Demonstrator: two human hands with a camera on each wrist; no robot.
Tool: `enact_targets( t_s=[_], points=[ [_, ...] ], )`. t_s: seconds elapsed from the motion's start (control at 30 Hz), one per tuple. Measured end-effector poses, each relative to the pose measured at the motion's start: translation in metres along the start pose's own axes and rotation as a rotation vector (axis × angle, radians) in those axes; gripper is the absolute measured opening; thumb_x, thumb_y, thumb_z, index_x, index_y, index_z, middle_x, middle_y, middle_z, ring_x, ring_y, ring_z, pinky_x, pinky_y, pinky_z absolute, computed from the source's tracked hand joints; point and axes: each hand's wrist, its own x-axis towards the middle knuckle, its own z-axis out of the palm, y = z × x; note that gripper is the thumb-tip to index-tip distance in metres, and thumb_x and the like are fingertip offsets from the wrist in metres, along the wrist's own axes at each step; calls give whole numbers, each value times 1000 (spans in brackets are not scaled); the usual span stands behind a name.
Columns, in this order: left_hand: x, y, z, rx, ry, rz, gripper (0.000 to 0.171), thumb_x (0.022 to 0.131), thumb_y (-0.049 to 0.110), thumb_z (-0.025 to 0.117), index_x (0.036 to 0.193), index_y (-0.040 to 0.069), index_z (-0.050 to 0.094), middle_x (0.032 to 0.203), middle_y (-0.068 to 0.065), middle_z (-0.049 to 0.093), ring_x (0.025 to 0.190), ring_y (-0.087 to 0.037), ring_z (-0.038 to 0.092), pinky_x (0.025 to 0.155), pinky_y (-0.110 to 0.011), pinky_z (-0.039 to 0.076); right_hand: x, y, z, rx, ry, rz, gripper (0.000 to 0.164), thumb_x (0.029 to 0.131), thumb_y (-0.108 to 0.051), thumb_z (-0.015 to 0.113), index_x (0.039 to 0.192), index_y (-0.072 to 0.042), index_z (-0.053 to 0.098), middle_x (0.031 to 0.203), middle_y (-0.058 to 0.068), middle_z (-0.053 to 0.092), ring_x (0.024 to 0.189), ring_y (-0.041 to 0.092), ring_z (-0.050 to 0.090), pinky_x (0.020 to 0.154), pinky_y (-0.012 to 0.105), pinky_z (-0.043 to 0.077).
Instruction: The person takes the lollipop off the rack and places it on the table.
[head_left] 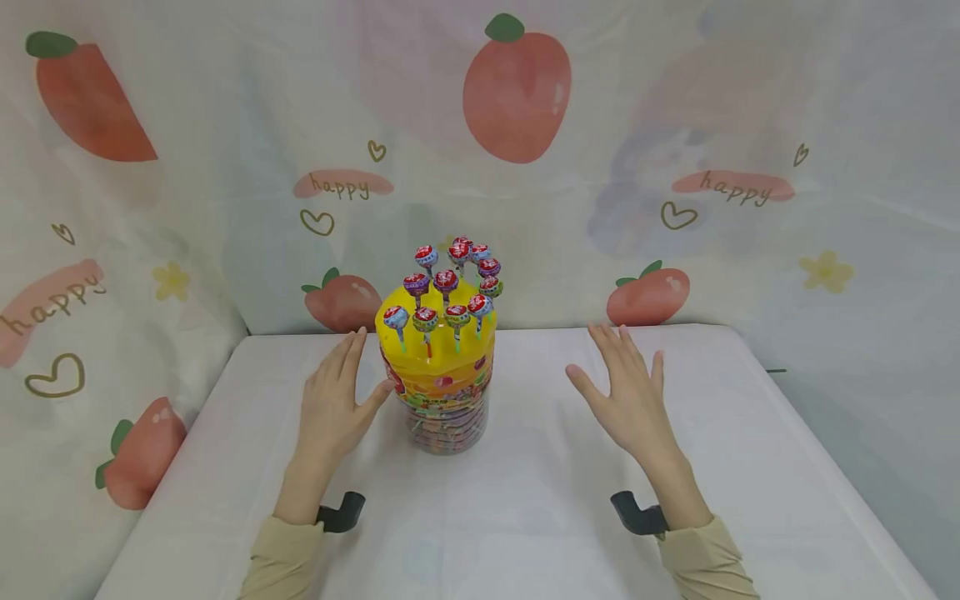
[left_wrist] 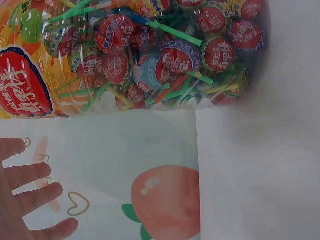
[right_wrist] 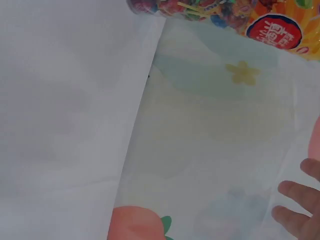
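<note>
A clear plastic jar (head_left: 447, 429) of wrapped lollipops stands upright on the table, capped by a yellow lid (head_left: 441, 360). Several lollipops (head_left: 446, 283) poke up from the lid on their sticks. To the left of the jar, my left hand (head_left: 330, 404) is raised with fingers straight and thumb tip right at the jar's side. My right hand (head_left: 630, 400) is held over the table well to the right, fingers spread and nothing in it. The left wrist view shows coloured sticks and round candies through the jar wall (left_wrist: 215, 50), with the left fingers (left_wrist: 37, 195) beside it.
A white cloth covers the table (head_left: 525, 500). Behind it and at the left hangs a pale curtain (head_left: 540, 225) printed with peaches, hearts and the word "happy". Each wrist wears a black band-like mount (head_left: 640, 512).
</note>
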Motion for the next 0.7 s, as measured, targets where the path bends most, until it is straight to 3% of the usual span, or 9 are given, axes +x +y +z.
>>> enact_targets(
  t_s=[0.2,0.4,0.7],
  points=[
    [-3,4,5,-99,77,1,78,90,48,59,154,22,23,152,-14,39,136,-37,39,108,-62,34,3,-8,-3,53,53,-29,67,95,-50,51,150,-17,32,155,14,34,149,31,18,115,65,-6],
    [-6,7,13,-264,134,-24,71,92,41,60,152,21,28,151,-11,41,136,-33,41,106,-58,39,5,-18,-6,108,94,-57,65,95,-47,53,149,-17,34,154,13,36,148,31,20,116,64,-4],
    [-7,9,29,-434,242,33,63,91,25,63,146,11,37,141,-14,49,124,-30,49,95,-50,51,10,-31,-10,163,137,-84,62,94,-42,57,146,-14,40,150,15,41,147,33,25,117,63,1]
  ],
)
